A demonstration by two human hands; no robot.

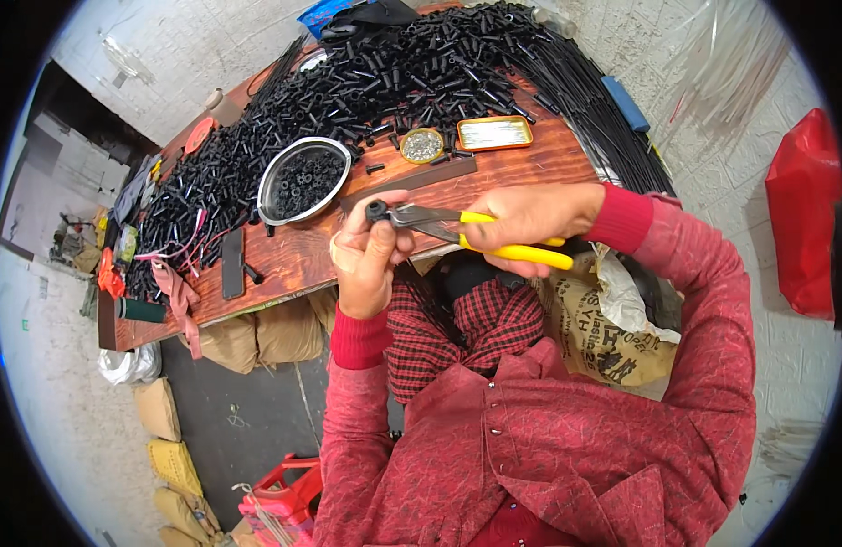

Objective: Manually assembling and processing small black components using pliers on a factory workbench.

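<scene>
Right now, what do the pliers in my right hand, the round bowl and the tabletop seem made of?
Pliers: grey metal head, dull sheen; yellow grips, probably plastic or rubber from their smooth, even look. Bowl: likely polished metal, given its shiny silver rim. Tabletop: reddish-brown, streaky grain, slight sheen; perhaps varnished wood or wood-look laminate.

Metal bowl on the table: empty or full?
Neither: part-filled. Small black parts lie in the bowl, and bare wall shows between them and its rim.
</scene>
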